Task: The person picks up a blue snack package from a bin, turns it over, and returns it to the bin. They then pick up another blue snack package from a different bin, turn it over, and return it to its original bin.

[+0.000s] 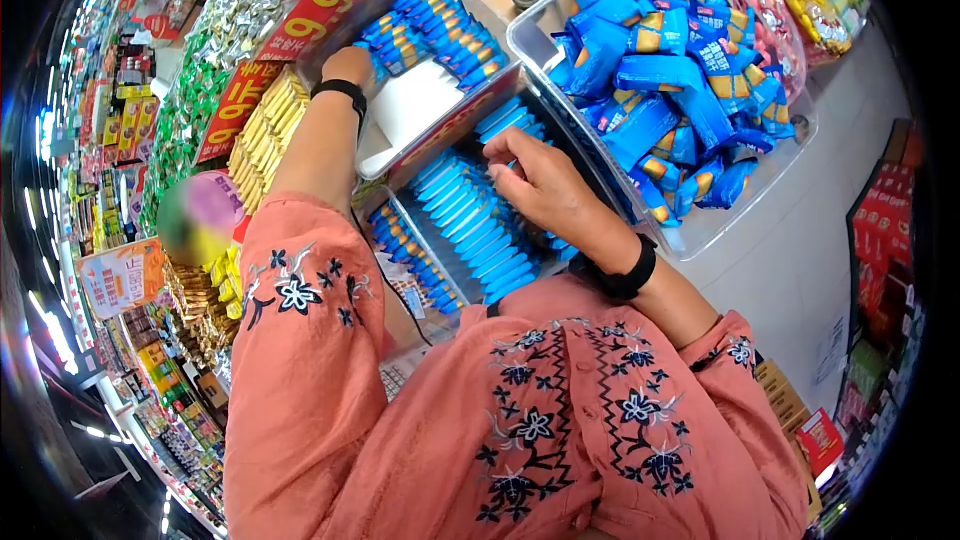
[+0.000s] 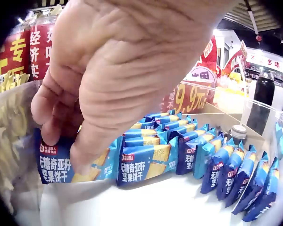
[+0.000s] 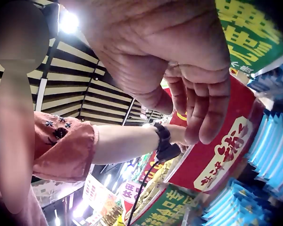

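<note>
Blue packets: small biscuit packets (image 2: pixel 144 162) stand in rows inside a clear plastic bin (image 1: pixel 400 140), on its white floor.
Left hand: the left hand (image 1: pixel 347 64) reaches into the upper bin; a black band sits on its wrist.
Left fingers: the fingers (image 2: pixel 56 113) are curled down and pinch the top edge of one blue packet (image 2: pixel 54 162) at the end of the row, thumb on the near face, other fingertips behind it.
Packet place: under the fingertips, upright on the bin floor, touching the next packet just beside it.
Right hand: the right hand (image 1: pixel 535 180) hovers over the lower row of packets (image 1: pixel 475 220), wrist banded in black.
Right fingers: the fingers (image 3: pixel 203 113) are bent loosely, tips near the thumb; I cannot tell whether they have hold of a packet.
Beyond the fingers: a second clear tub (image 1: pixel 745 205) heaped with loose blue packets, well apart to the right; red price signs (image 1: pixel 330 0) above; gold-wrapped sweets (image 1: pixel 265 130) left of the left wrist.
Sleeve: salmon blouse (image 1: pixel 540 410) with dark flower stitching.
</note>
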The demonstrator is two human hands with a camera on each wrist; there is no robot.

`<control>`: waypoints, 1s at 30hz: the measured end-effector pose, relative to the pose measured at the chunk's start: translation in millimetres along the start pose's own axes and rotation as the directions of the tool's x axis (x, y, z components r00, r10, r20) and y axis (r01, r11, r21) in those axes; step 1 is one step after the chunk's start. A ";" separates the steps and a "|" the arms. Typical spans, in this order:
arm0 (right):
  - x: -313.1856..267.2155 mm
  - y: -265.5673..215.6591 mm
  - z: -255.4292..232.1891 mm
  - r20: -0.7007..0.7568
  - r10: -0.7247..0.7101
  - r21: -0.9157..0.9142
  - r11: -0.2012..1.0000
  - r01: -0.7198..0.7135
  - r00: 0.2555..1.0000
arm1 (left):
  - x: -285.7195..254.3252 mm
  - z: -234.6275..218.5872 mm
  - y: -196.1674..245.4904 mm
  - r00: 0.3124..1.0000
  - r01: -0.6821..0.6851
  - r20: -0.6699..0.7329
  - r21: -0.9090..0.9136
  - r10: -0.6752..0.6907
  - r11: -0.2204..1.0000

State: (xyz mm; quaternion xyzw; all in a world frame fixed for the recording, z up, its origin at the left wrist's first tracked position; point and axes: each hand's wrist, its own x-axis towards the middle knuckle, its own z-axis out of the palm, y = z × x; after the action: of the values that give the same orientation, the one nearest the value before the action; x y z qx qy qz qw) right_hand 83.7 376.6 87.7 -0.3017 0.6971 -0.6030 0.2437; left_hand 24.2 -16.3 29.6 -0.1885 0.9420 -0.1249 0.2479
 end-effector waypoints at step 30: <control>-8.4 3.0 0.6 0.071 -0.021 -0.070 0.997 0.026 0.997 | 0.8 -28.7 -7.3 0.999 0.026 -0.024 -0.258 -0.034 0.966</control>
State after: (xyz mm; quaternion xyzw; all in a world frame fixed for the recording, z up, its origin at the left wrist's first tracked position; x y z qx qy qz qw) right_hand 89.6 382.4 84.4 -0.3394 0.7056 -0.5695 0.2502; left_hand 10.9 -19.2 55.9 -0.2316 0.9507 -0.0078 0.2060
